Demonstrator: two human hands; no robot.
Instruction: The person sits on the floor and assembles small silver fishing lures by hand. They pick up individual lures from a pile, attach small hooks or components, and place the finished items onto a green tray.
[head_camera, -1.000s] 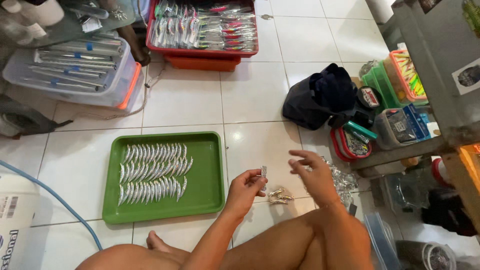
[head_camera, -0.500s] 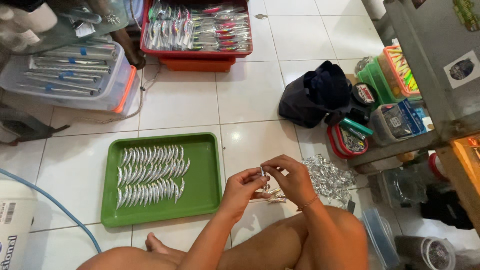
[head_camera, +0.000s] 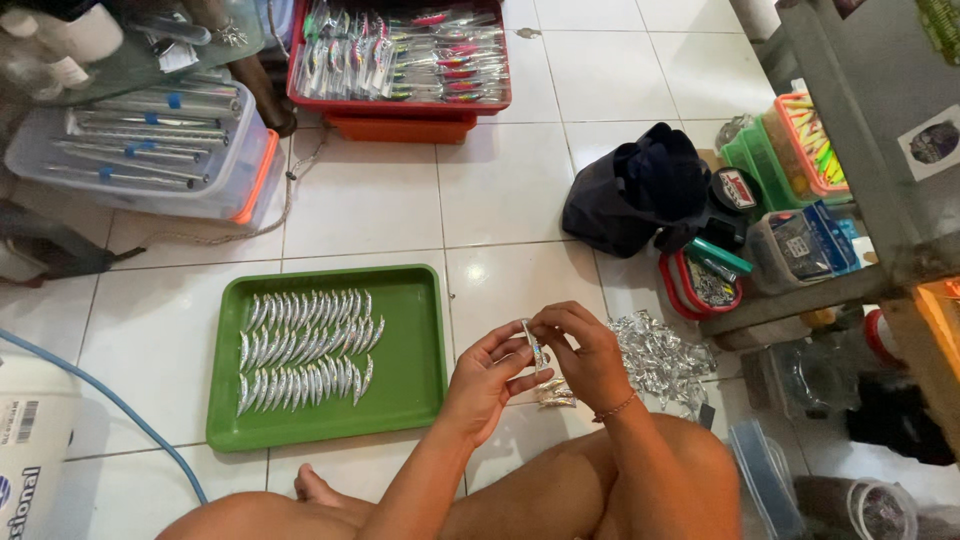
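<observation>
Head view: a small silver fish-shaped lure (head_camera: 536, 350) is pinched between the curled fingers of the left hand (head_camera: 489, 380) and the right hand (head_camera: 585, 355), both closed on it, just right of the green tray (head_camera: 412, 370). Its long axis is held roughly upright, tilted slightly; which end is the head cannot be told. Glossy and slim, it matches the silver lures (head_camera: 305, 345) rowed in the tray. A heap of clear wrappers (head_camera: 660, 360) is seen right of the hands.

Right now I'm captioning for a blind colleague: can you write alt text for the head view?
Seated on a white tiled floor, a person holds a small silver fish-shaped lure between left hand and right hand. Left of them, a green tray holds rows of similar lures; a pile of silver wrappers lies to the right.
</observation>
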